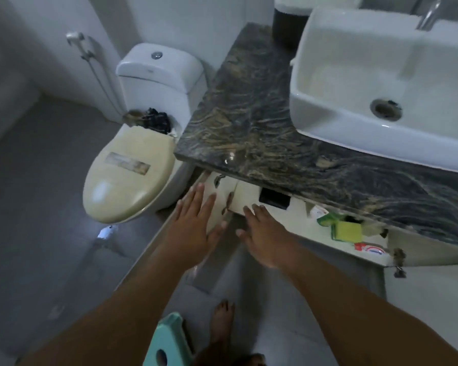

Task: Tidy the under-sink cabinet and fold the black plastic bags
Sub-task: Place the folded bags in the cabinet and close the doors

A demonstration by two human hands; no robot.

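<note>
Head view is showing your left grip (196,220) and right grip (265,231) both released, fingers straight, reaching toward the cabinet doors (220,196) under the desk (249,114). The left is lying flat on its door. The black plastic bags (156,120) are sitting on the toilet (132,165), far left, nearer your left grip.

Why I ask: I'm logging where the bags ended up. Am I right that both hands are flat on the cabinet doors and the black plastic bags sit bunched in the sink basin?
Not quite. The head view shows the black plastic bags bunched on the toilet, behind its lid, not in the sink basin. The rest holds: left hand and right hand lie flat on the cabinet doors.
</note>
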